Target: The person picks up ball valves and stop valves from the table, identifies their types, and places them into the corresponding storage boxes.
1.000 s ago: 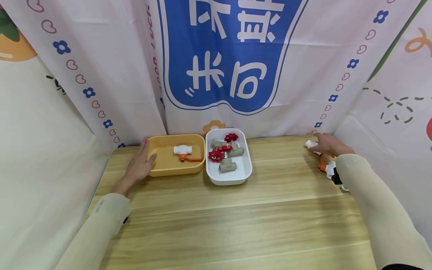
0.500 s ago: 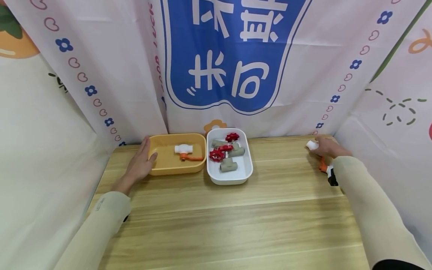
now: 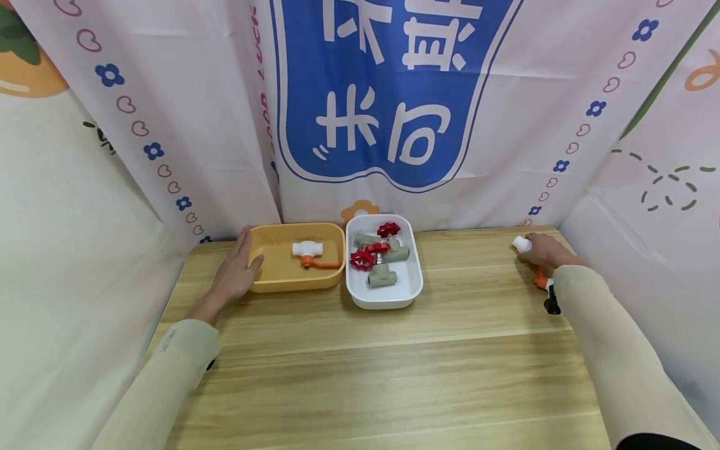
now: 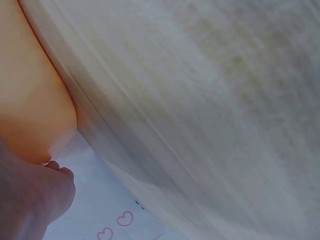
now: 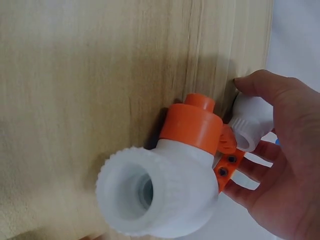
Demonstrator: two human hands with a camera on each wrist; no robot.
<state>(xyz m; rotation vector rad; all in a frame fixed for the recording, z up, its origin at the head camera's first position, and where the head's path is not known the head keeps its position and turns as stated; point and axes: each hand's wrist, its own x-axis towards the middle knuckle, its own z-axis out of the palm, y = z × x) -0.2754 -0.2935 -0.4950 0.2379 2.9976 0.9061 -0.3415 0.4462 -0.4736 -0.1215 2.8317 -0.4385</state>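
Note:
At the table's far right my right hand (image 3: pixel 545 250) pinches a white ball valve (image 3: pixel 522 244). In the right wrist view, thumb and fingers lie on either side of that valve's white body (image 5: pixel 253 112). Just nearer is another ball valve (image 5: pixel 185 175) with an orange cap, partly hidden by the sleeve in the head view. My left hand (image 3: pixel 233 275) rests against the left end of a yellow tray (image 3: pixel 270 269), fingers straight along its outside and thumb over the rim. Inside the tray lies one white ball valve (image 3: pixel 307 249) with an orange lever.
Right beside the yellow tray stands a white tray (image 3: pixel 415 284), holding several grey valves (image 3: pixel 382 276) with red handwheels (image 3: pixel 362 259). Printed cloth (image 3: pixel 478 206) hangs behind the wooden table (image 3: pixel 360 375) and along both sides.
My right hand has closed round the white ball valve, which has shifted slightly; its fingers were spread over it before. My left hand stays at the yellow tray.

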